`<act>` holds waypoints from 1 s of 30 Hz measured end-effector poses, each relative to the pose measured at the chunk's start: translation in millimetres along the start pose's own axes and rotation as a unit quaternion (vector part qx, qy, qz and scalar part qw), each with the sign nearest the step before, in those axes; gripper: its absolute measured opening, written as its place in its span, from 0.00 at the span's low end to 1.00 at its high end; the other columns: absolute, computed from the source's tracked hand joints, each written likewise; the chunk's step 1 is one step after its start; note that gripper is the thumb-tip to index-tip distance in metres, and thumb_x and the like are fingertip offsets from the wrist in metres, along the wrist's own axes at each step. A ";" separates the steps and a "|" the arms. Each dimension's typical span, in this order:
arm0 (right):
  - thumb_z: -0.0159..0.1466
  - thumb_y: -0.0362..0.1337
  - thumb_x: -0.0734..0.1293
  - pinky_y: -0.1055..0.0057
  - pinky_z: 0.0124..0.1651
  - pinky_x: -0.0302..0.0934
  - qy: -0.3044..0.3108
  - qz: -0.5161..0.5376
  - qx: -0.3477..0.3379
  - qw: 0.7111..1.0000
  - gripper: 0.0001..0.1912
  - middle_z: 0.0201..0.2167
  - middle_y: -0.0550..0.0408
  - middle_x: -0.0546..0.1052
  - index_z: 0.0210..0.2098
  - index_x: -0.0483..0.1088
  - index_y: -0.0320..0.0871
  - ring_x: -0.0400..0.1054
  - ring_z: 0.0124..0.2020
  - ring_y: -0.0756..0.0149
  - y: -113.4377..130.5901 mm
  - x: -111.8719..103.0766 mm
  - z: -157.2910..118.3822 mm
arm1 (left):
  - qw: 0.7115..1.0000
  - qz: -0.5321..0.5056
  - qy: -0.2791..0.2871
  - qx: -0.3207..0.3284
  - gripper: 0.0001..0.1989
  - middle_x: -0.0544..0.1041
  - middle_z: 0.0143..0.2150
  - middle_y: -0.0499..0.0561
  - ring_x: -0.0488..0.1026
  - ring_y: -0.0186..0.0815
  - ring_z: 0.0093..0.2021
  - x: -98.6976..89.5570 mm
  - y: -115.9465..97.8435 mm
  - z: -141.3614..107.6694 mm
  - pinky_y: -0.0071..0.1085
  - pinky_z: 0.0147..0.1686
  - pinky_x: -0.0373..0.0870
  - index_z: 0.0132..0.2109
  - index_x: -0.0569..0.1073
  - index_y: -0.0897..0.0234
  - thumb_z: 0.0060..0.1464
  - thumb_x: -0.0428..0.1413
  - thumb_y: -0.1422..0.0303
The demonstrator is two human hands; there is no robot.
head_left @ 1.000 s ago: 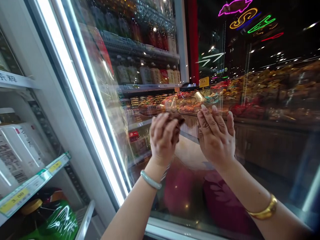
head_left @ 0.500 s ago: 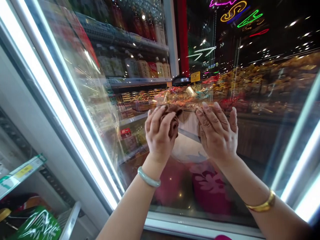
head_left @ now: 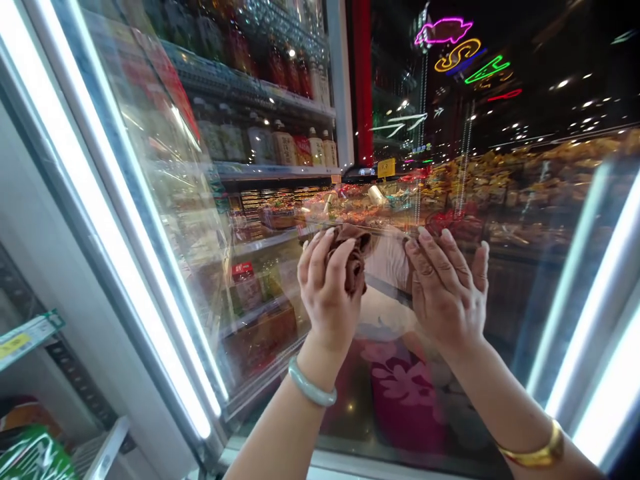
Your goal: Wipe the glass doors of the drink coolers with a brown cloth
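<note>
A crumpled brown cloth (head_left: 356, 267) is bunched under the curled fingers of my left hand (head_left: 327, 293), against a large glass pane (head_left: 270, 293). A pale green bangle (head_left: 311, 383) circles my left wrist. To the right, my right hand (head_left: 447, 287) lies on the same glass with its fingers extended and holds nothing. A gold bracelet (head_left: 537, 450) is on my right wrist. Part of the cloth is hidden by my left fingers.
Bright light tubes (head_left: 125, 220) run down the frame at left, and more (head_left: 595, 320) at right. A shelf edge with a price label (head_left: 25, 340) and a green package (head_left: 37, 457) sit at lower left. Bottles (head_left: 285, 143) on shelves show through or in the glass.
Both hands and the cloth appear slightly lower and further right in the view. The surroundings have shifted too, with the neon shapes lower and the lower-left shelf further left.
</note>
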State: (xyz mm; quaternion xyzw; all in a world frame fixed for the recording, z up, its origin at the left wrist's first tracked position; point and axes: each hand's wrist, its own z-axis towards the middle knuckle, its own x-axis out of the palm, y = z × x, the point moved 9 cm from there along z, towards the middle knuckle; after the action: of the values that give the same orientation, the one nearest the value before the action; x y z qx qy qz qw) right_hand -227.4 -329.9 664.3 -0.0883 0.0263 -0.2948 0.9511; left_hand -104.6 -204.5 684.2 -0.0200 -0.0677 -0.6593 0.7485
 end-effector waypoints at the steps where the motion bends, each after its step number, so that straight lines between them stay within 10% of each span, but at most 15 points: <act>1: 0.68 0.33 0.66 0.45 0.78 0.41 -0.004 0.002 -0.001 1.000 0.32 0.67 0.53 0.69 0.70 0.59 0.50 0.60 0.71 0.56 -0.2 -0.1 -0.8 | 1.000 -0.004 -0.004 -0.001 0.19 0.75 0.63 0.58 0.68 0.46 0.67 4.2 -7.3 0.9 0.50 0.69 0.65 0.60 0.73 0.57 0.62 0.61 0.69; 8: 0.71 0.35 0.62 0.44 0.78 0.39 0.023 0.017 0.007 1.000 0.29 0.67 0.51 0.69 0.71 0.59 0.49 0.60 0.71 0.55 -10.5 -5.2 -9.8 | 0.991 -0.076 0.090 0.058 0.17 0.79 0.58 0.56 0.70 0.46 0.66 25.3 -63.1 -58.7 0.47 0.69 0.67 0.58 0.76 0.59 0.62 0.61 0.68; 15: 0.68 0.32 0.65 0.47 0.77 0.45 -0.013 -0.010 0.019 1.000 0.32 0.64 0.52 0.73 0.70 0.60 0.51 0.63 0.69 0.55 -24.2 -11.7 -24.4 | 0.999 -0.029 -0.012 -0.014 0.18 0.77 0.60 0.59 0.69 0.46 0.66 15.5 -39.8 -10.1 0.47 0.69 0.66 0.57 0.75 0.59 0.60 0.62 0.72; 23: 0.72 0.37 0.61 0.41 0.77 0.38 -0.001 -0.001 0.035 0.999 0.28 0.65 0.51 0.72 0.71 0.60 0.49 0.61 0.71 0.51 -32.5 -14.3 -28.4 | 0.990 -0.103 0.091 0.034 0.17 0.78 0.60 0.56 0.70 0.44 0.65 39.2 -82.2 -57.8 0.46 0.68 0.68 0.58 0.76 0.58 0.62 0.60 0.69; 30: 0.69 0.34 0.65 0.43 0.78 0.38 -0.012 -0.012 0.042 0.999 0.31 0.65 0.52 0.71 0.70 0.60 0.50 0.60 0.71 0.53 -39.9 -19.2 -28.7 | 0.998 -0.056 -0.001 -0.011 0.16 0.76 0.61 0.57 0.69 0.46 0.66 35.6 -66.9 -14.1 0.49 0.68 0.68 0.56 0.75 0.57 0.62 0.60 0.70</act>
State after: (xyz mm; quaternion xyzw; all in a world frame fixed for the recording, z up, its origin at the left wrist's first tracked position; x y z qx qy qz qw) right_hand -268.3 -355.7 643.3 -0.0517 0.0014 -0.3056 0.9507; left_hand -165.4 -250.0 670.9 -0.0256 -0.0624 -0.7012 0.7098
